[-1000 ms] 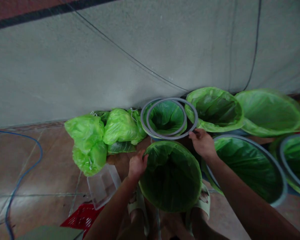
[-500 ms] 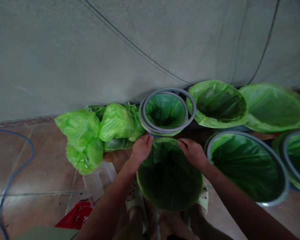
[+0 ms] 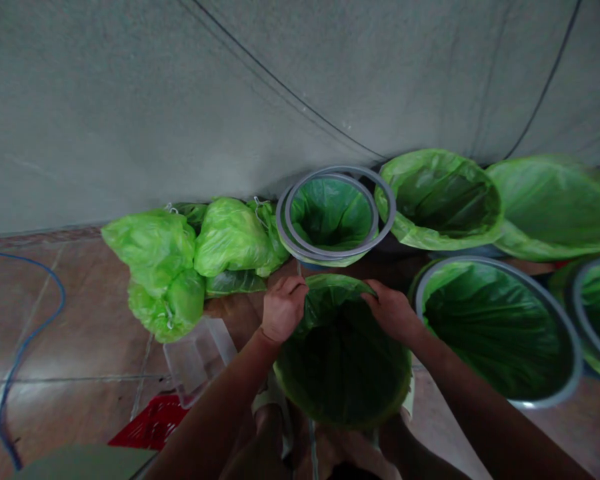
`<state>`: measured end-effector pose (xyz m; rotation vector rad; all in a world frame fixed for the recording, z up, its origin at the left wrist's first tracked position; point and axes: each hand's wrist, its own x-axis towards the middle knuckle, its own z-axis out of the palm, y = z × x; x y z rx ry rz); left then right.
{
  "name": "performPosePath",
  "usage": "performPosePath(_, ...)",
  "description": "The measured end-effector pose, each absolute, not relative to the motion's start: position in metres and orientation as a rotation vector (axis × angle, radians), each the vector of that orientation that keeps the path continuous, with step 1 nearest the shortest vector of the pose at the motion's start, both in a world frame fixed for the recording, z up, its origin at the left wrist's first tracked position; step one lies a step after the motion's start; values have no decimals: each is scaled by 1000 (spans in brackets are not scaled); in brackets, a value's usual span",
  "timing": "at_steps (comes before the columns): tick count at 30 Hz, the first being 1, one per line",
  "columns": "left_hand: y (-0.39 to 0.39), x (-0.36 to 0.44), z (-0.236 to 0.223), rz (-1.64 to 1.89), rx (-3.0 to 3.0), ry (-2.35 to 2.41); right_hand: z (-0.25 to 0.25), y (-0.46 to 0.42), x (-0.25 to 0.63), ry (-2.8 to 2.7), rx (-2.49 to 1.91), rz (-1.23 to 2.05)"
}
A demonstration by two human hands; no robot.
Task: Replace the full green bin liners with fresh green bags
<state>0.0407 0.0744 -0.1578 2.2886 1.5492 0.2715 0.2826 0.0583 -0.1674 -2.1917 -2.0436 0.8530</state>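
Between my feet stands a bin lined with a green plastic bag (image 3: 343, 393), its mouth facing up at me. My left hand (image 3: 285, 308) is closed on the far left part of the bag's rim. On the far right part, my right hand (image 3: 391, 310) pinches the same rim between thumb and fingers. The bag's inside is dark, and its outer sides are mostly hidden. Just beyond my hands is another green-lined bin (image 3: 330, 217) with two grey rings (image 3: 387, 200) lying on its top.
Tied green bags (image 3: 153, 250) are heaped at the left by the wall (image 3: 130, 100). Near them lie a clear plastic container (image 3: 197, 357), a red basket (image 3: 150, 421) and a blue hose (image 3: 30, 340). More lined bins stand at right, one with a grey ring (image 3: 577, 360).
The left hand has turned and shifted slightly down along the rim; the right has moved a little right. Both keep hold of the bag. The view has shifted slightly.
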Motion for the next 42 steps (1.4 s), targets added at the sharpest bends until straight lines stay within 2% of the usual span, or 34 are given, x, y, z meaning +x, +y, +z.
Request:
performPosePath(4,65,38,-149,83,2397,1541,-171,51,289,-2080,-2276,916)
performPosePath(7,59,33,-137,188,2319,1506,-165,45,293,-2138,-2281,774)
performPosePath(12,75,30,-128,613,1932,1629,-147,58,276,-2137,-1750,417)
performPosePath(16,93,36,-141,561,1668,1652,-149,73,249,-2251,-1412,340)
performPosePath(24,88,45,-152,395,1653,1584,-172,74,230,-2286,-1540,149)
performPosePath(32,78,41,-154,311,1770,1649,-175,69,244,-2225,-1475,236)
performPosePath(36,69,43,-152,195,1922,1755,-178,67,247,-2352,-1615,197)
performPosePath(42,78,45,-146,420,1776,1679,-164,67,252,-2419,-1690,335)
